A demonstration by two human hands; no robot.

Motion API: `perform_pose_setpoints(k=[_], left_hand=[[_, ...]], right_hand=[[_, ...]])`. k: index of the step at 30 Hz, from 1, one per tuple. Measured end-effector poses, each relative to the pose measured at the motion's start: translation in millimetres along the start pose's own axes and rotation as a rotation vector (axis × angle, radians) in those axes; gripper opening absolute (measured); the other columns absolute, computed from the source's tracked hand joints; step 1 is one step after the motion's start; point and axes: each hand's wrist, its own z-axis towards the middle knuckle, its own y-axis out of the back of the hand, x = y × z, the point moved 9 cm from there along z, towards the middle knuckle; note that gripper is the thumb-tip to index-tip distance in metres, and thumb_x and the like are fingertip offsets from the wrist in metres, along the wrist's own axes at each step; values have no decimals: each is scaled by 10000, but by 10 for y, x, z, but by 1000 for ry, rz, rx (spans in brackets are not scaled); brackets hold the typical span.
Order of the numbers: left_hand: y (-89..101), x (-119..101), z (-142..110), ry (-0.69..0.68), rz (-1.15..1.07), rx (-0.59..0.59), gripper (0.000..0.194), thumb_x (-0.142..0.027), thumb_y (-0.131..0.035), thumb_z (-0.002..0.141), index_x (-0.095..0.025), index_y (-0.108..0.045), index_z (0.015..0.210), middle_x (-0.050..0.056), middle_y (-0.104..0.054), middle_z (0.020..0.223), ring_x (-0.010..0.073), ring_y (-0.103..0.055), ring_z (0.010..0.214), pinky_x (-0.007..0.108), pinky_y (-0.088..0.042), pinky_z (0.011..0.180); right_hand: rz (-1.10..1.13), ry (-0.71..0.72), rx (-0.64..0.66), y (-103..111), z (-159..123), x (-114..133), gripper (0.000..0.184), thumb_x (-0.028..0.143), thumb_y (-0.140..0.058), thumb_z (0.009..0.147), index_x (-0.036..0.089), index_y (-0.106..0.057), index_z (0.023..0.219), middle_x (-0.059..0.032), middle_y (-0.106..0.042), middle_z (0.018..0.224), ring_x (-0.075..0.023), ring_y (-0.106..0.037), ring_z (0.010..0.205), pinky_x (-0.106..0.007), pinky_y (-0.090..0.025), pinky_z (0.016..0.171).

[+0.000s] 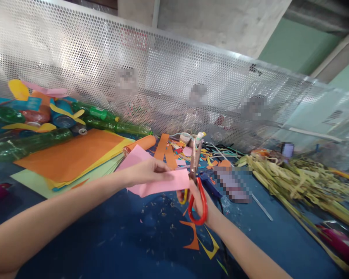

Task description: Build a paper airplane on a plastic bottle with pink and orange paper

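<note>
My left hand (147, 172) pinches a folded sheet of pink paper (165, 185) between thumb and fingers, above the blue table (119, 240). Close to the paper's right edge, my right hand (196, 197) grips a pair of scissors (203, 209) with red and yellow handles. The blades point up and away from me, slightly parted. They stand beside the paper's edge; whether they touch it I cannot tell. Orange paper scraps (194, 236) and a yellow offcut (211, 246) lie on the table below my right hand.
Stacked orange sheets (72, 155) and green plastic bottles (31, 143) are at left. Small paper strips (165, 149) and a blue glue gun (209, 185) lie beyond my hands. Dried husks (296, 178) spread at right. A perforated metal screen (168, 69) runs behind the table.
</note>
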Motion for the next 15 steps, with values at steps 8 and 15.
perform_pose_setpoints(k=[8,15], left_hand=[[177,28,-2,17,-254,-268,202,-391,-572,783,-189,-582,790,4,-622,640,112,-551,499,214,-392,482],[92,-32,-46,15,-357,-362,190,-352,-589,776,-193,-506,837,-13,-605,683,120,-571,552,232,-419,534]], right_hand=[[84,62,159,-119,-53,20,516,700,-356,760,207,-469,862,-52,-537,811,-185,-554,754,-342,-490,710],[-157,51,104,-143,-177,57,487,594,-198,872,194,-473,831,-3,-441,647,-145,-470,586,-291,-490,580]])
